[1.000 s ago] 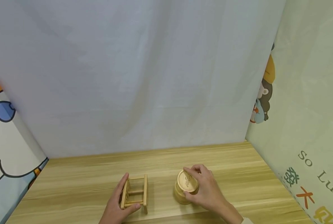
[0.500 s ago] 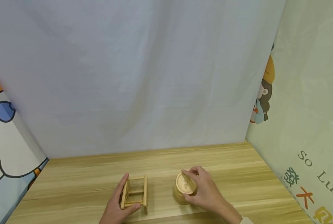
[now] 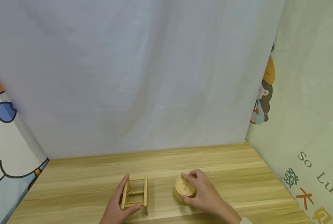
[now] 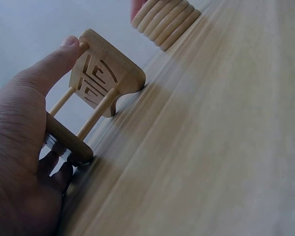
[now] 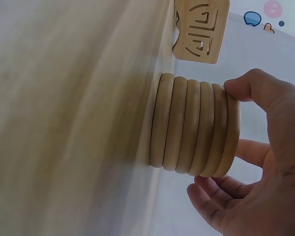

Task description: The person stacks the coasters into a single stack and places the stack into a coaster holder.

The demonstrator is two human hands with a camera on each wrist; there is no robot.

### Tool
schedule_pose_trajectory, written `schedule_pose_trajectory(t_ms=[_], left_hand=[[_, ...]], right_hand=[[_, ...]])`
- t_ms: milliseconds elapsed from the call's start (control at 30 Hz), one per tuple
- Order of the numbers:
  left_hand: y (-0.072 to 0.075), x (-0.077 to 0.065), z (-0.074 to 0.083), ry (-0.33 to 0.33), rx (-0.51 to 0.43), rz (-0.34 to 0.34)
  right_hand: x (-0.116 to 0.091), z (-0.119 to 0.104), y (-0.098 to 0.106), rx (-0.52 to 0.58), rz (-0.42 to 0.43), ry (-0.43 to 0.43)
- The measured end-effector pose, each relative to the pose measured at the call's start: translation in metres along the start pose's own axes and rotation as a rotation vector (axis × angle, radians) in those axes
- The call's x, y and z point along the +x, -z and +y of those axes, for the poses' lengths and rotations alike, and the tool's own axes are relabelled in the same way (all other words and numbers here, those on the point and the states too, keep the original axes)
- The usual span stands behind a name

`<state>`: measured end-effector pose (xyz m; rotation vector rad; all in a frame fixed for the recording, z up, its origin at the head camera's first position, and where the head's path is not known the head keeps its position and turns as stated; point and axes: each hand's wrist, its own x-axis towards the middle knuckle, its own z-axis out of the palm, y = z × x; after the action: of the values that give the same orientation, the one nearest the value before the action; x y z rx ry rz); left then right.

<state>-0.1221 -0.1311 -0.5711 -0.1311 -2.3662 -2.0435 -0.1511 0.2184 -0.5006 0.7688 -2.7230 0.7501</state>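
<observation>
Round wooden coasters (image 5: 195,125) stand in a neat stack on the table in the right wrist view; the head view shows lettering on the top coaster (image 3: 184,185). My right hand (image 3: 204,194) pinches that top coaster by its edge, thumb on the near side and a finger across the far side. To its left stands a wooden coaster holder (image 3: 135,192), two panels joined by rods, with a cut-out pattern on its panel (image 4: 101,76). My left hand (image 4: 24,128) grips the holder, thumb reaching along its near side and fingers behind its left panel, partly hidden.
The wood-grain table (image 3: 93,174) runs back to a pale cloth (image 3: 127,77). Printed panels flank it, a cartoon one (image 3: 12,183) on the left and a lettered green one (image 3: 309,109) on the right.
The top coaster and my right hand have come down slightly towards the near side, and the coaster now lies flush on the stack. My left hand and the holder stay in place.
</observation>
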Motion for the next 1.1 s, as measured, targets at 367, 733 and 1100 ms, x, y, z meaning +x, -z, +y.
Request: schedule_pose_trajectory(t_ms=[367, 733, 1100], left_hand=[[-0.002, 0.0, 0.0, 0.005, -0.004, 0.0], [-0.001, 0.001, 0.002, -0.015, 0.004, -0.015], [0.003, 0.002, 0.001, -0.149, 0.069, -0.026]], right_hand=[[-0.003, 0.005, 0.003, 0.073, -0.032, -0.015], [-0.005, 0.009, 0.006, 0.181, -0.043, -0.008], [-0.01, 0.022, 0.004, 0.305, -0.093, 0.014]])
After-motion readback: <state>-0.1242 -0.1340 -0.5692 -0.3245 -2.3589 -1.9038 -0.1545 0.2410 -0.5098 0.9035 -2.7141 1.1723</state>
